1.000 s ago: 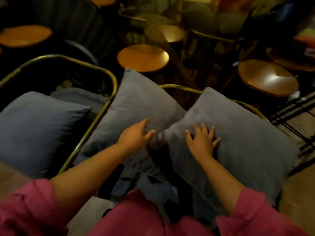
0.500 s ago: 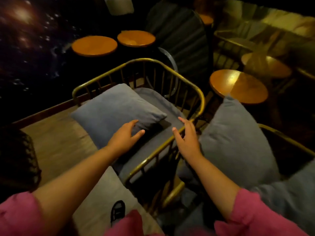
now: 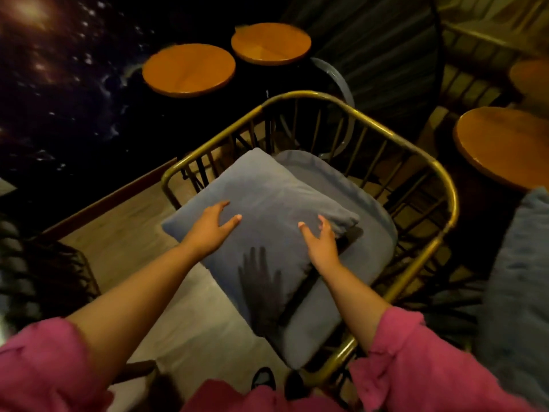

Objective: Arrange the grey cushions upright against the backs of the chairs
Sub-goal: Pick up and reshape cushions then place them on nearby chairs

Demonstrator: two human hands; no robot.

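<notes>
A grey cushion [image 3: 267,209] lies flat, corner pointing away, on the grey seat pad [image 3: 341,281] of a chair with a curved gold metal rail [image 3: 386,135]. My left hand [image 3: 212,227] rests on the cushion's left side with fingers spread. Over the cushion's right corner is my right hand [image 3: 319,242], thumb out and fingers curled at the edge. A second grey cushion [image 3: 517,275] shows at the right edge, partly cut off.
Two round orange tables [image 3: 188,69] [image 3: 270,43] stand beyond the chair, and another round table [image 3: 505,144] to the right. A dark chair [image 3: 44,263] is at the left. Pale wooden floor [image 3: 124,233] lies left of the gold chair.
My view swung left from the two cushions on the right chair to this chair. Both hands moved forward onto the flat cushion, the right one leaving the gold rail.
</notes>
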